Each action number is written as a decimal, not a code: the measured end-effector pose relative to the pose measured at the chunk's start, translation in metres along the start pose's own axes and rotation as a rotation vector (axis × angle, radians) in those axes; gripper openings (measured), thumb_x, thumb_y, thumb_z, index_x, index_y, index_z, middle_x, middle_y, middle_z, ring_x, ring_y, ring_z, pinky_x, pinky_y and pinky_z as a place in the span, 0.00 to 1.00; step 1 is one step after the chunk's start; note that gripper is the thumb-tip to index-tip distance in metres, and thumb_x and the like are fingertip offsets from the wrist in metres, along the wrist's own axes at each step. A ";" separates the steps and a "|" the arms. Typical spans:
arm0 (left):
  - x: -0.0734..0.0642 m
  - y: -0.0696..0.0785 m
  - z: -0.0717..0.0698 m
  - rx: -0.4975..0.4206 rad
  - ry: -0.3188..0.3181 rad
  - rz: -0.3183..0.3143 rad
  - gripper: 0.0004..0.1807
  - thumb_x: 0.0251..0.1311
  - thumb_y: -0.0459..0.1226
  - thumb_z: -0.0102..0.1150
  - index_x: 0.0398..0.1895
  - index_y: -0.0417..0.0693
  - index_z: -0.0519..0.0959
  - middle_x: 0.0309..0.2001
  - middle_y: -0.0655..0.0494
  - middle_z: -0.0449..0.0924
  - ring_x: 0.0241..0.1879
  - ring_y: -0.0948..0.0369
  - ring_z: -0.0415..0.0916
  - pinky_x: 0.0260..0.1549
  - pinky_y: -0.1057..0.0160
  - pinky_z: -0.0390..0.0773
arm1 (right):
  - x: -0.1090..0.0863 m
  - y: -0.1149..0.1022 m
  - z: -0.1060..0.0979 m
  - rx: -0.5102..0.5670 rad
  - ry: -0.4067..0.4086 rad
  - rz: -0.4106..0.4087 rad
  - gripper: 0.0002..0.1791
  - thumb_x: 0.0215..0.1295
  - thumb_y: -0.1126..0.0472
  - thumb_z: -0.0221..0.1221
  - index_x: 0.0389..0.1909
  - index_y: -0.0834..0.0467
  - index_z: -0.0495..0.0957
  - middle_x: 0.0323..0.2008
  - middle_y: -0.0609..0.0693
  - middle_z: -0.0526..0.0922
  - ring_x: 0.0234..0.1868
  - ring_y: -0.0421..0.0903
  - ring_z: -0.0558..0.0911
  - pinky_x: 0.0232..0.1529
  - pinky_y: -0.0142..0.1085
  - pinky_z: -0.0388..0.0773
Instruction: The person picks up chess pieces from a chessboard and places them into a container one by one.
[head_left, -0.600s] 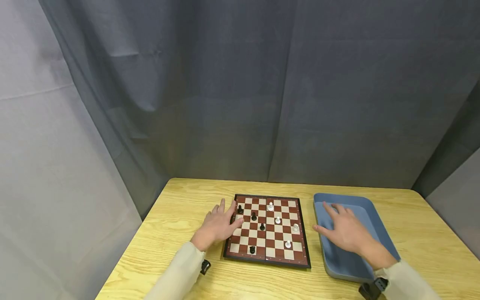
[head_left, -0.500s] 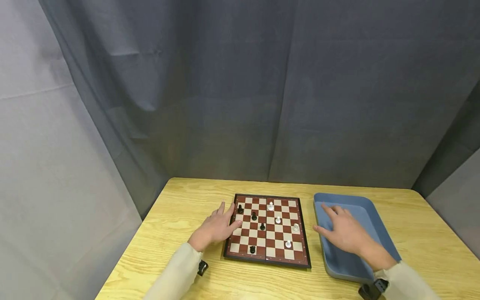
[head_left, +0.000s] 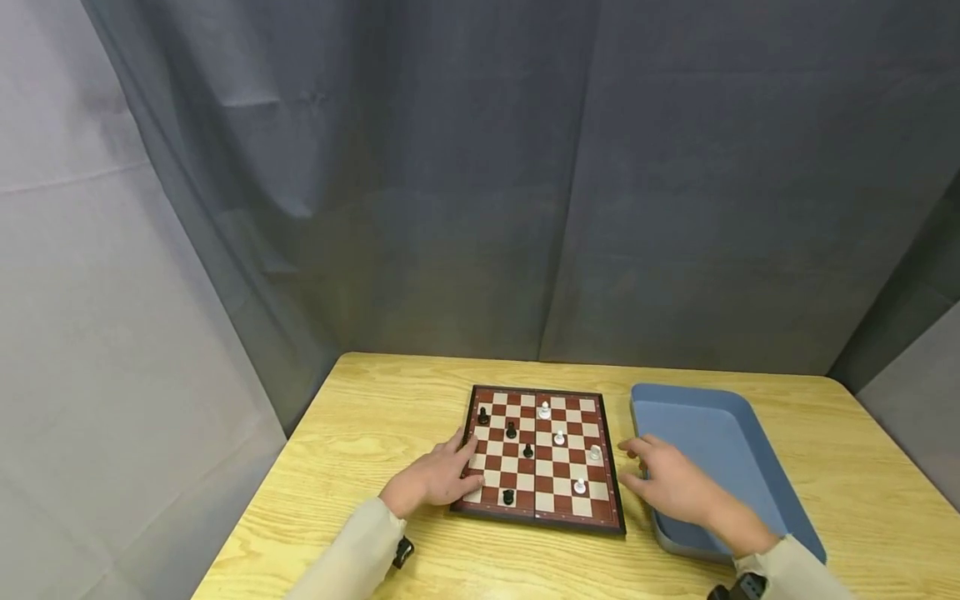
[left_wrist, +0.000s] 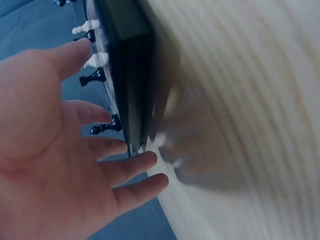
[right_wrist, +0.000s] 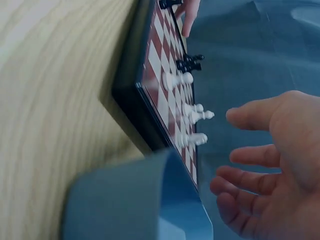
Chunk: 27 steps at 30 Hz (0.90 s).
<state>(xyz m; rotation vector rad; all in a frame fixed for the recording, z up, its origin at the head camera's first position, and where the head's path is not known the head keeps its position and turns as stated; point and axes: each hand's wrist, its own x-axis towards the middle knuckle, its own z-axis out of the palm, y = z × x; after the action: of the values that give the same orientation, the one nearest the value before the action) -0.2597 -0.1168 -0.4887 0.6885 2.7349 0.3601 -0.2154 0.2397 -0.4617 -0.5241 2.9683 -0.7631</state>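
A magnetic-style chessboard (head_left: 545, 502) with a dark rim lies on the table, several black and white chess pieces standing spread over it. My left hand (head_left: 429, 479) is at the board's left edge, fingers spread, with thumb and forefinger overlapping its near left squares; the left wrist view shows black pieces (left_wrist: 93, 77) just past the fingers. Over the left wall of the blue tray (head_left: 701, 425) hovers my right hand (head_left: 667, 479), fingers loosely bent and holding nothing. Its fingertips point at the board's right side, near a white piece (head_left: 595, 452) and a white pawn (head_left: 580, 486).
The blue tray stands on the wooden table (head_left: 375, 408) to the right of the board, a narrow strip of wood between them. Grey curtains (head_left: 465, 192) hang behind the table and along both sides.
My right hand has moved left from over the tray towards the board, its fingers drawing in. The left hand has slid nearer along the board's left edge. The pieces keep their squares.
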 end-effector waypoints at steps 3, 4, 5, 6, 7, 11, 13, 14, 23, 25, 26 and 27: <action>-0.002 0.003 0.003 0.021 -0.020 -0.009 0.40 0.67 0.58 0.45 0.75 0.49 0.50 0.74 0.43 0.39 0.68 0.44 0.52 0.58 0.46 0.65 | 0.000 -0.005 0.007 0.082 -0.035 -0.012 0.21 0.62 0.59 0.62 0.53 0.64 0.75 0.45 0.55 0.77 0.36 0.44 0.76 0.33 0.37 0.75; -0.002 0.003 0.004 0.027 -0.024 -0.013 0.40 0.67 0.58 0.45 0.75 0.49 0.50 0.74 0.43 0.39 0.68 0.44 0.52 0.58 0.46 0.65 | 0.001 -0.007 0.009 0.104 -0.045 -0.021 0.20 0.62 0.59 0.62 0.52 0.64 0.75 0.45 0.54 0.78 0.35 0.43 0.76 0.32 0.36 0.75; -0.003 0.004 0.003 0.035 -0.026 -0.016 0.40 0.66 0.58 0.46 0.75 0.49 0.50 0.74 0.43 0.39 0.68 0.44 0.52 0.58 0.47 0.65 | 0.002 -0.009 0.010 0.122 -0.053 -0.023 0.19 0.62 0.59 0.62 0.51 0.64 0.76 0.45 0.54 0.78 0.35 0.43 0.76 0.32 0.35 0.75; -0.003 0.005 0.003 0.039 -0.029 -0.018 0.41 0.66 0.58 0.46 0.75 0.49 0.50 0.74 0.42 0.39 0.69 0.44 0.51 0.58 0.47 0.65 | 0.002 -0.010 0.012 0.140 -0.060 -0.033 0.19 0.62 0.60 0.62 0.51 0.64 0.76 0.44 0.54 0.78 0.35 0.43 0.76 0.31 0.35 0.74; -0.003 0.006 0.003 0.049 -0.032 -0.018 0.41 0.66 0.58 0.46 0.75 0.49 0.50 0.74 0.42 0.39 0.69 0.44 0.50 0.58 0.46 0.64 | 0.003 -0.012 0.014 0.151 -0.068 -0.039 0.18 0.62 0.60 0.62 0.50 0.64 0.76 0.43 0.53 0.78 0.34 0.43 0.76 0.31 0.34 0.74; -0.003 0.009 0.003 0.086 -0.045 -0.018 0.43 0.65 0.60 0.47 0.74 0.46 0.51 0.74 0.43 0.39 0.69 0.44 0.49 0.59 0.47 0.65 | 0.004 -0.017 0.023 0.193 -0.108 -0.057 0.14 0.63 0.61 0.61 0.47 0.62 0.77 0.41 0.51 0.78 0.34 0.42 0.75 0.30 0.33 0.74; -0.001 0.009 0.004 0.107 -0.049 -0.017 0.44 0.64 0.60 0.46 0.74 0.44 0.51 0.74 0.43 0.39 0.69 0.45 0.49 0.59 0.49 0.65 | 0.005 -0.020 0.026 0.203 -0.114 -0.069 0.12 0.64 0.62 0.61 0.46 0.61 0.77 0.41 0.51 0.78 0.33 0.40 0.75 0.29 0.33 0.74; -0.001 0.009 0.005 0.113 -0.050 -0.019 0.44 0.64 0.61 0.46 0.74 0.44 0.51 0.74 0.43 0.39 0.69 0.46 0.50 0.59 0.50 0.64 | 0.005 -0.021 0.028 0.203 -0.113 -0.072 0.12 0.64 0.63 0.60 0.46 0.62 0.77 0.41 0.51 0.77 0.33 0.40 0.75 0.30 0.33 0.74; 0.002 0.014 0.006 0.136 -0.063 -0.007 0.50 0.59 0.63 0.49 0.73 0.38 0.50 0.73 0.38 0.36 0.68 0.47 0.53 0.62 0.55 0.61 | 0.009 -0.025 0.036 0.195 -0.109 -0.038 0.14 0.63 0.67 0.59 0.49 0.65 0.76 0.41 0.53 0.76 0.34 0.42 0.74 0.30 0.35 0.74; 0.002 0.015 0.007 0.130 -0.068 -0.008 0.51 0.58 0.63 0.50 0.73 0.38 0.50 0.73 0.38 0.35 0.68 0.47 0.54 0.61 0.56 0.63 | 0.010 -0.025 0.038 0.195 -0.107 -0.021 0.14 0.62 0.68 0.60 0.49 0.65 0.76 0.40 0.52 0.76 0.34 0.42 0.74 0.30 0.35 0.74; 0.002 0.016 0.007 0.125 -0.068 -0.007 0.51 0.57 0.63 0.50 0.73 0.38 0.49 0.74 0.38 0.35 0.68 0.47 0.54 0.60 0.56 0.64 | 0.011 -0.024 0.038 0.192 -0.102 -0.014 0.14 0.62 0.68 0.60 0.48 0.65 0.77 0.39 0.52 0.76 0.34 0.42 0.74 0.30 0.35 0.74; 0.002 0.017 0.006 0.119 -0.069 -0.007 0.52 0.56 0.63 0.51 0.73 0.38 0.49 0.74 0.38 0.34 0.68 0.47 0.54 0.60 0.57 0.65 | 0.011 -0.024 0.039 0.191 -0.098 -0.008 0.14 0.62 0.68 0.60 0.48 0.65 0.77 0.38 0.51 0.76 0.34 0.42 0.74 0.30 0.35 0.74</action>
<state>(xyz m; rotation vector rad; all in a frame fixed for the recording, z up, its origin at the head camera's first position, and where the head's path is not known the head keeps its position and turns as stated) -0.2523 -0.1004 -0.4898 0.7076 2.7091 0.1692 -0.2138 0.1983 -0.4839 -0.5447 2.7675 -0.9784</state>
